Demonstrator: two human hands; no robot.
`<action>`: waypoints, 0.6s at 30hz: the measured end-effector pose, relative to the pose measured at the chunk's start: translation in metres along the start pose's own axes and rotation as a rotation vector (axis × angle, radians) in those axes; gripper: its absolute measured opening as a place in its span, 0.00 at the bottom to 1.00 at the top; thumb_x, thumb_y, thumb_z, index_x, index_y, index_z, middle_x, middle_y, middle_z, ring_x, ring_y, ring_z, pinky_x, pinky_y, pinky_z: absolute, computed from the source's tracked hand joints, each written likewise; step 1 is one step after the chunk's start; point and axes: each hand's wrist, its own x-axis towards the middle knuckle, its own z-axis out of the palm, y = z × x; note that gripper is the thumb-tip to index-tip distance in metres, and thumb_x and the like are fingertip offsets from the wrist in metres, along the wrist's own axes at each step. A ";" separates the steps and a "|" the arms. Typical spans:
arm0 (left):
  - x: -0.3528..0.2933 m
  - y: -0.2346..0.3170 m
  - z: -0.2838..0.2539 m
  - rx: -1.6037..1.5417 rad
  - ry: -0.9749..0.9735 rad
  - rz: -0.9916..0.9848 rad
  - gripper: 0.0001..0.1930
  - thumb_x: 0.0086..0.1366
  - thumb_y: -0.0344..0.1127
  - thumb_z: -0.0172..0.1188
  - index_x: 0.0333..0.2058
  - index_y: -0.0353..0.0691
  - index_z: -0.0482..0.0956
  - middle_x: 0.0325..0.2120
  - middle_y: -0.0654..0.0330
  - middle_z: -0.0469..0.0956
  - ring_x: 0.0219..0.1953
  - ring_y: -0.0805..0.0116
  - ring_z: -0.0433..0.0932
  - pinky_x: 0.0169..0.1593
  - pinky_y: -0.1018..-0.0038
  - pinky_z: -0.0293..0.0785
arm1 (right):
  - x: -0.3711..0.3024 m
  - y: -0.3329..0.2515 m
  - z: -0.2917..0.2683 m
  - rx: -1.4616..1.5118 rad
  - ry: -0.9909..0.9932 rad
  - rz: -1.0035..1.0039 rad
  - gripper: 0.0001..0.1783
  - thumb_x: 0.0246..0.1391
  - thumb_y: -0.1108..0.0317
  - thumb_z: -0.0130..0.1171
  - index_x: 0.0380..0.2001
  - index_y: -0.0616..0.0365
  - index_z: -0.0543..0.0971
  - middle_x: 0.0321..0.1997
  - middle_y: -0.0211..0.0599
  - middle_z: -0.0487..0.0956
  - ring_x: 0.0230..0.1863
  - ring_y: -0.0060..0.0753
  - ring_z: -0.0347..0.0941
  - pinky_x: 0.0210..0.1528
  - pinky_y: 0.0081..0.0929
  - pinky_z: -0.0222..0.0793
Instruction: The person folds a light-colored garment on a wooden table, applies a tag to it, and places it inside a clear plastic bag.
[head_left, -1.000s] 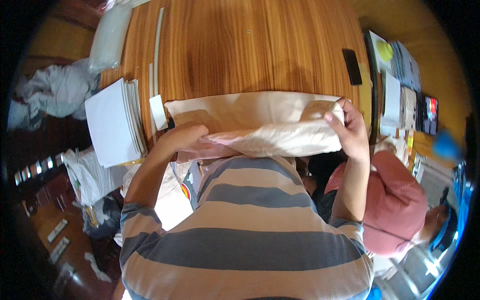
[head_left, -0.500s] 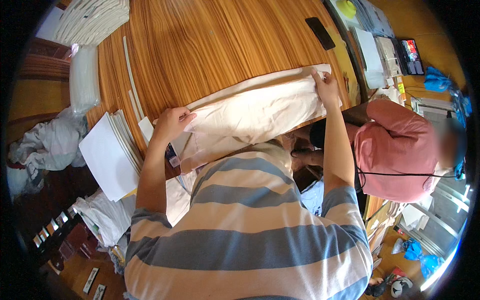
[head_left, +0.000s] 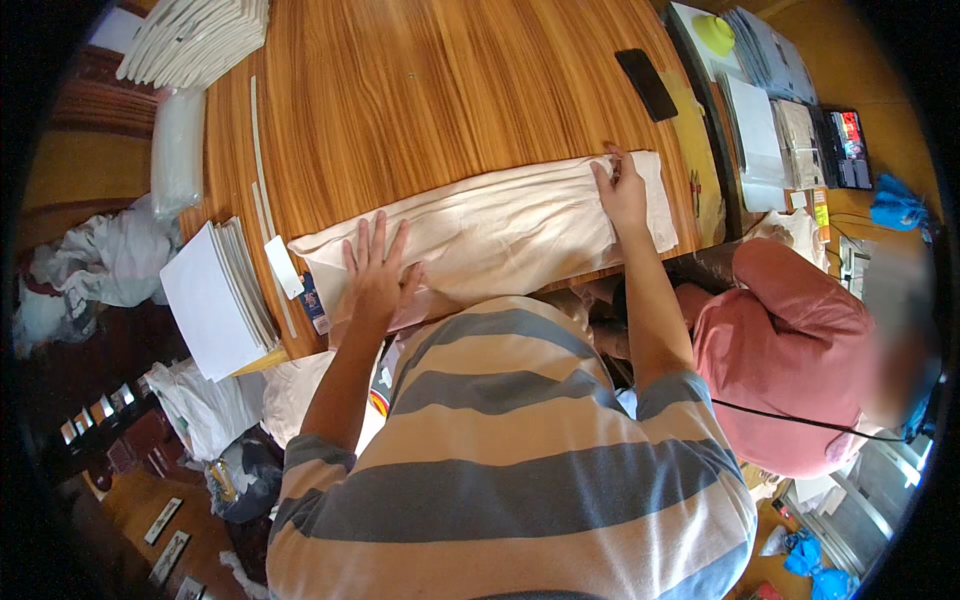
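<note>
Left of frame: stack of white sheets point(head_left: 212, 305) at the table edge, just beside the work, probably parked for a short left-hand reach. Next to it, thin pale strips point(head_left: 257, 140) and a small white tag point(head_left: 283, 267), likely set aside to leave room for fabric.

Centre: pale pink cloth point(head_left: 500, 230) laid as a long band along the near edge of the wooden table point(head_left: 440, 110), right end higher in frame; close to the body, presumably for reach with both hands. On its left part, left hand point(head_left: 378, 278), palm down, fingers spread wide, gripping nothing; looks like pressing or smoothing. At the upper edge near the right end, right hand point(head_left: 625, 195), thumb and fingers bent; probably steadying or straightening that edge. Can't tell how far apart the tips, or whether pinching fabric.

Upper right: dark phone point(head_left: 646, 85) lying flat, well apart from the cloth, presumably out of the way.

Hard to make out, same order: small dark-blue item point(head_left: 314, 312) beside the cloth's left end, partly covered, kind unclear. Near border of the cloth partly behind the striped shirt point(head_left: 510, 460); no way to count layers. Far right, co-worker in red point(head_left: 785, 370), head blurred, hands not discernible. Small lit screen point(head_left: 848, 140), too tiny to make out.
</note>
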 end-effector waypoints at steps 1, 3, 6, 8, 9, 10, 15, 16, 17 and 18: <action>0.007 -0.004 0.000 -0.014 -0.013 0.008 0.39 0.71 0.58 0.58 0.77 0.58 0.61 0.81 0.56 0.47 0.82 0.48 0.42 0.79 0.39 0.35 | 0.001 0.009 0.005 0.019 0.050 -0.043 0.28 0.62 0.60 0.71 0.60 0.61 0.76 0.26 0.42 0.80 0.24 0.36 0.75 0.29 0.34 0.72; 0.025 -0.016 -0.005 -0.036 -0.024 0.008 0.38 0.72 0.59 0.58 0.77 0.59 0.62 0.81 0.58 0.48 0.82 0.47 0.43 0.79 0.39 0.35 | 0.008 0.004 0.004 0.043 0.009 0.003 0.28 0.62 0.60 0.72 0.59 0.61 0.76 0.28 0.43 0.81 0.25 0.36 0.76 0.30 0.33 0.73; 0.056 -0.042 -0.012 0.008 -0.008 0.088 0.38 0.72 0.60 0.57 0.77 0.60 0.61 0.81 0.60 0.47 0.82 0.47 0.41 0.80 0.42 0.33 | 0.010 -0.002 0.006 0.176 -0.032 0.091 0.29 0.61 0.59 0.73 0.59 0.62 0.76 0.31 0.44 0.82 0.26 0.35 0.77 0.32 0.33 0.74; 0.073 -0.041 -0.025 0.108 0.056 0.165 0.36 0.71 0.57 0.60 0.74 0.53 0.66 0.78 0.54 0.57 0.79 0.44 0.50 0.79 0.45 0.40 | 0.006 -0.006 0.008 0.285 -0.032 0.200 0.28 0.62 0.62 0.73 0.59 0.62 0.75 0.32 0.42 0.84 0.29 0.32 0.79 0.34 0.31 0.76; 0.073 -0.035 -0.030 -0.008 0.126 0.115 0.34 0.70 0.54 0.62 0.71 0.49 0.69 0.74 0.51 0.62 0.76 0.43 0.56 0.77 0.45 0.47 | 0.001 -0.008 0.010 0.363 -0.033 0.170 0.28 0.62 0.64 0.72 0.60 0.61 0.74 0.34 0.42 0.84 0.30 0.31 0.80 0.35 0.30 0.77; 0.078 -0.018 -0.036 -0.127 0.198 0.071 0.33 0.69 0.52 0.64 0.69 0.46 0.71 0.70 0.48 0.67 0.72 0.42 0.61 0.74 0.46 0.53 | -0.005 -0.010 0.009 0.437 -0.027 0.139 0.27 0.63 0.65 0.71 0.61 0.61 0.73 0.36 0.42 0.84 0.31 0.30 0.80 0.36 0.29 0.77; 0.077 0.138 -0.048 -1.012 -0.016 -0.004 0.25 0.57 0.34 0.81 0.50 0.39 0.79 0.44 0.62 0.81 0.40 0.72 0.81 0.39 0.72 0.81 | -0.051 -0.097 -0.020 1.042 -0.314 0.344 0.15 0.67 0.81 0.54 0.53 0.58 0.68 0.39 0.35 0.79 0.38 0.21 0.76 0.36 0.19 0.73; 0.080 0.169 -0.052 -0.967 0.002 0.002 0.23 0.59 0.31 0.78 0.50 0.38 0.80 0.42 0.59 0.84 0.40 0.72 0.83 0.42 0.70 0.82 | -0.061 -0.102 -0.018 1.056 -0.373 0.324 0.14 0.65 0.83 0.51 0.51 0.58 0.68 0.40 0.35 0.79 0.39 0.22 0.76 0.38 0.21 0.74; 0.083 0.181 -0.043 -0.976 0.055 -0.041 0.23 0.58 0.30 0.78 0.50 0.37 0.80 0.43 0.55 0.84 0.40 0.67 0.84 0.41 0.69 0.82 | -0.068 -0.105 -0.015 1.075 -0.438 0.297 0.14 0.64 0.86 0.48 0.48 0.58 0.68 0.42 0.35 0.78 0.41 0.24 0.77 0.41 0.23 0.75; 0.086 0.187 -0.028 -0.985 0.108 -0.085 0.23 0.57 0.29 0.77 0.50 0.36 0.80 0.44 0.51 0.83 0.40 0.63 0.85 0.40 0.67 0.81 | -0.071 -0.104 -0.013 0.954 -0.531 0.216 0.14 0.62 0.87 0.46 0.48 0.58 0.69 0.40 0.32 0.77 0.43 0.26 0.77 0.48 0.26 0.75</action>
